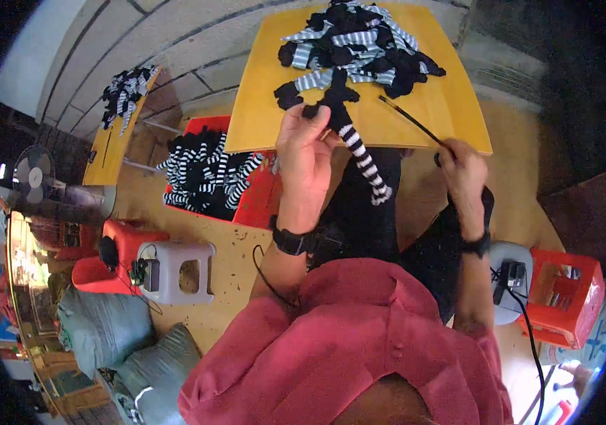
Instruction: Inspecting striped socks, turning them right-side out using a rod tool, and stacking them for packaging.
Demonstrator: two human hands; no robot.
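Observation:
My left hand [306, 142] is closed, thumb and fingers pinching a knitted piece [364, 160] over the front edge of the yellow table [452, 127]. This piece is black at the top, and its black-and-white striped tube hangs down past the edge. Further to the right, my right hand [464, 170] is closed around the near end of a thin black stick [412, 120]. The stick slants up and left over the tabletop, its tip apart from the held piece. A heap of similar knitted pieces [356, 39], black with grey-and-white stripes, lies on the table beyond both hands.
A red bin [253, 202] of striped knitted pieces stands on the floor left of the table. Further left is another yellow table [101, 166]. Stools flank me: a grey stool [200, 273] at left and a red stool [565, 297] at right. Sacks [105, 322] lie lower left.

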